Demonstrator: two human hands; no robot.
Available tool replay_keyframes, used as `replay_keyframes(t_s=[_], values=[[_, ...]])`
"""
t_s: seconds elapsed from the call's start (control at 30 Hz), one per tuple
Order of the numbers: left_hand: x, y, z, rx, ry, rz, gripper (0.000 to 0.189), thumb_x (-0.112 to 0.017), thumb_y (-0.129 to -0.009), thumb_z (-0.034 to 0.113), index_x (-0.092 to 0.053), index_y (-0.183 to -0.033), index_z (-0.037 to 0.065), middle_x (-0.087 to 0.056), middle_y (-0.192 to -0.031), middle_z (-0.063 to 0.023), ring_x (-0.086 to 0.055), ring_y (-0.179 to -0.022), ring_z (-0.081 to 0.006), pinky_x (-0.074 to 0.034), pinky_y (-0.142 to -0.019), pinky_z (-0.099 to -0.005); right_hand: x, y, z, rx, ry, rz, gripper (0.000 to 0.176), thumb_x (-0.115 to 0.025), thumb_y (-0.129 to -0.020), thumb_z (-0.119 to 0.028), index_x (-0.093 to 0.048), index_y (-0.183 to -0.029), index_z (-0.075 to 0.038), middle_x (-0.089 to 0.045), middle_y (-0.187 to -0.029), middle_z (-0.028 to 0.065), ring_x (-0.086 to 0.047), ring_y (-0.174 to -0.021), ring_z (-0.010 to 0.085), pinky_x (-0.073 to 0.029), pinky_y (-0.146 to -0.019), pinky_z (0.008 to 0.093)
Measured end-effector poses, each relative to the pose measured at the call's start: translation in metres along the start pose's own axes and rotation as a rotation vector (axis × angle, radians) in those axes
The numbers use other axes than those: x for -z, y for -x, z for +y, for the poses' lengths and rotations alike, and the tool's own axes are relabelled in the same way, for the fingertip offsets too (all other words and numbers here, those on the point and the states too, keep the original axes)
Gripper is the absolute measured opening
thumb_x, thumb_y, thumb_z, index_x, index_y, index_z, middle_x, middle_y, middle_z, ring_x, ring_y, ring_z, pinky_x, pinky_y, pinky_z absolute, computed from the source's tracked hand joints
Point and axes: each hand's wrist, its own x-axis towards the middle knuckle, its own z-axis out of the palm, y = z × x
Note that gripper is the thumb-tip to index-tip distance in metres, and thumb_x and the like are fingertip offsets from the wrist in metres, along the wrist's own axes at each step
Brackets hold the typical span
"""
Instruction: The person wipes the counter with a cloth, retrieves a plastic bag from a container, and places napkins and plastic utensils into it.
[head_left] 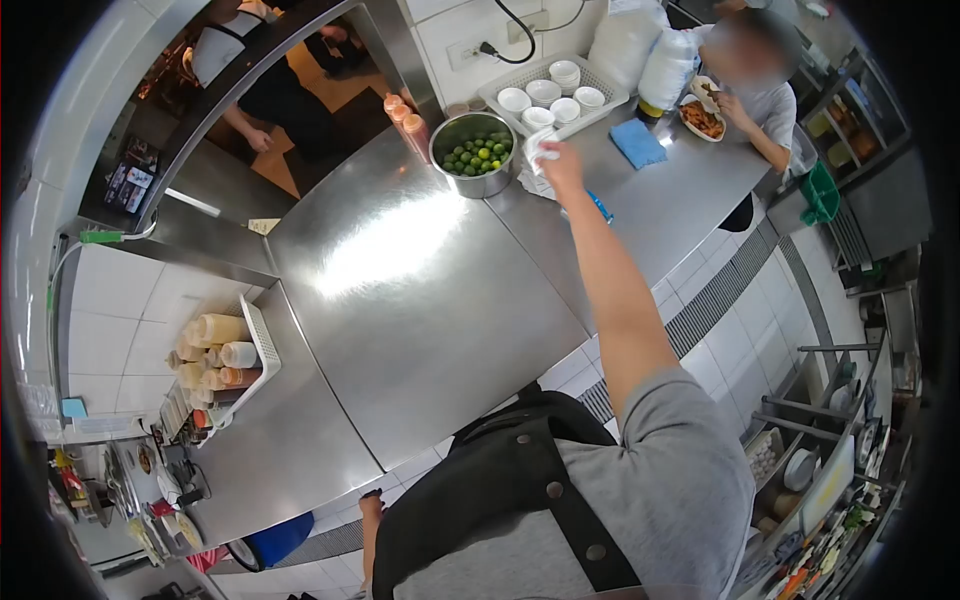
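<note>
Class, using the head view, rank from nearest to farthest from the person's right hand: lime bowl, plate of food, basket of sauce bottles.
1. Lime bowl, beside the right hand holding a white cloth.
2. Plate of food, farther along the counter.
3. Basket of sauce bottles, on the side counter.

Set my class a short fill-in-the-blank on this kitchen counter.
1. The metal bowl holds green ____.
2. The right hand holds a ____ cloth beside that bowl.
3. The folded cloth by the tray is ____.
Missing words: limes; white; blue.
</note>
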Motion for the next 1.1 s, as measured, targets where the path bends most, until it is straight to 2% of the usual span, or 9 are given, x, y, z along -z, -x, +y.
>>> replay_keyframes(t_s=[0.2,0.3,0.33,0.47,0.57,0.7,0.77,0.87,1.1], values=[[-0.026,0.038,-0.048,0.12,-0.129,0.06,0.045,-0.07,-0.09,0.034,-0.064,-0.111,-0.005,-0.069,-0.104,-0.0212,-0.067,-0.093,-0.0367,-0.053,-0.076,-0.0488,0.051,-0.022,0.017,-0.206,-0.073,-0.551,0.038,-0.08,-0.085,-0.025,-0.073,-0.119,-0.01,-0.071,-0.119,0.0065,-0.063,-0.1,0.0185,-0.052,-0.086,0.0363],[-0.027,0.054,-0.067,0.214,-0.14,0.153,0.048,-0.07,-0.089,0.035,-0.064,-0.111,-0.007,-0.069,-0.105,-0.0234,-0.067,-0.094,-0.0388,-0.053,-0.079,-0.0498,0.097,-0.059,0.032,-0.287,-0.148,-0.418,0.04,-0.07,-0.092,-0.05,-0.076,-0.115,-0.017,-0.073,-0.11,0.0003,-0.059,-0.089,0.0086,-0.047,-0.073,0.0269],[-0.024,0.058,-0.072,0.249,-0.133,0.207,0.049,-0.07,-0.089,0.036,-0.064,-0.11,-0.008,-0.069,-0.105,-0.0241,-0.067,-0.094,-0.0395,-0.053,-0.08,-0.0502,0.1,-0.09,0.067,-0.418,0.018,-0.257,0.047,-0.068,-0.092,-0.053,-0.076,-0.114,-0.012,-0.073,-0.108,0.002,-0.06,-0.09,0.0117,-0.049,-0.073,0.0291],[0.02,0.055,-0.078,0.426,-0.137,0.581,0.053,-0.07,-0.088,0.038,-0.063,-0.11,-0.01,-0.07,-0.105,-0.0269,-0.068,-0.096,-0.0424,-0.053,-0.083,-0.0516,0.11,-0.148,0.19,0.108,0.71,0.153,0.087,-0.082,-0.081,-0.04,-0.044,-0.147,0.002,-0.052,-0.145,0.0267,-0.05,-0.132,0.0443,-0.041,-0.113,0.0468],[0.06,0.029,-0.075,0.232,-0.056,1.028,0.053,-0.071,-0.086,0.032,-0.062,-0.113,-0.013,-0.07,-0.103,-0.0298,-0.068,-0.095,-0.0447,-0.053,-0.086,-0.0539,0.121,-0.091,0.115,-0.15,0.973,0.054,0.063,-0.074,-0.086,-0.029,-0.053,-0.142,-0.006,-0.059,-0.138,0.0195,-0.054,-0.132,0.0373,-0.042,-0.112,0.0499],[0.087,-0.016,0.008,-0.197,0.194,1.246,0.053,-0.075,-0.085,0.019,-0.059,-0.124,-0.013,-0.066,-0.11,-0.0309,-0.065,-0.104,-0.0438,-0.051,-0.096,-0.0506,0.132,-0.112,0.148,0.013,1.031,-0.011,0.029,-0.062,-0.089,-0.027,-0.071,-0.105,-0.005,-0.07,-0.114,0.0195,-0.066,-0.11,0.0381,-0.052,-0.093,0.053],[0.076,0.002,0.092,-0.243,0.05,1.157,0.06,-0.08,-0.085,0.022,-0.056,-0.131,-0.007,-0.06,-0.123,-0.0283,-0.06,-0.111,-0.0407,-0.049,-0.098,-0.0476,0.154,-0.154,0.205,0.028,0.714,0.037,0.025,-0.066,-0.089,-0.022,-0.072,-0.102,-0.001,-0.073,-0.095,0.0189,-0.071,-0.088,0.0346,-0.054,-0.073,0.0473],[0.019,0.001,0.184,-0.398,0.175,0.879,0.071,-0.082,-0.085,0.03,-0.049,-0.144,0.008,-0.042,-0.141,-0.0183,-0.049,-0.121,-0.0323,-0.045,-0.101,-0.0466,0.182,-0.12,0.117,0.044,0.297,0.258,0.021,-0.063,-0.092,-0.017,-0.068,-0.097,0.003,-0.069,-0.088,0.0122,-0.064,-0.08,0.0223,-0.052,-0.073,0.04],[-0.173,0.136,0.367,-0.243,0.793,-0.762,0.051,-0.064,-0.1,0.019,-0.047,-0.146,0.006,-0.047,-0.145,-0.0116,-0.056,-0.123,-0.0264,-0.05,-0.104,-0.0429,0.086,0.086,-0.052,0.477,-0.23,-0.02,0.026,-0.053,-0.091,0.004,-0.06,-0.115,-0.003,-0.054,-0.124,0.0101,-0.053,-0.115,0.0228,-0.041,-0.103,0.035]])
